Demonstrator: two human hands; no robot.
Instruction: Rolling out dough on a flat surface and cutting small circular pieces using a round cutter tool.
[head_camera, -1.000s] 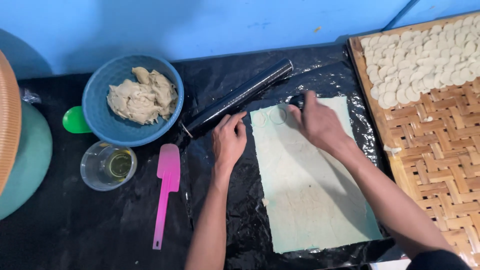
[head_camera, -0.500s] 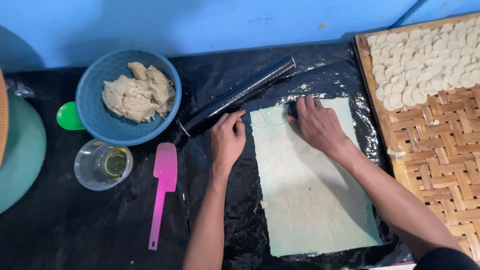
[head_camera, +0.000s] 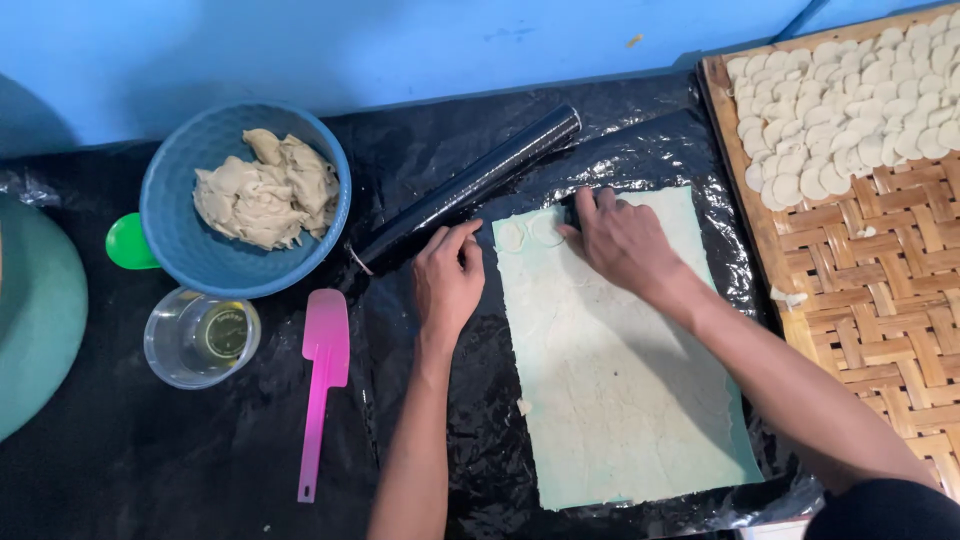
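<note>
pale dough sheet (head_camera: 620, 390) lies lengthwise away from right hand (head_camera: 625, 240).

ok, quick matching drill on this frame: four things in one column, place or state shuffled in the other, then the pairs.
Things:
1. dough lump
2. pink spatula
3. cut dough rounds
4. black rolling pin

Place or state:
A. piled on the woven bamboo tray
B. in the blue bowl
C. lying diagonally above the rolled dough sheet
D. flat on the black plastic, below the bowl

Pairs: 1-B, 2-D, 3-A, 4-C
</note>
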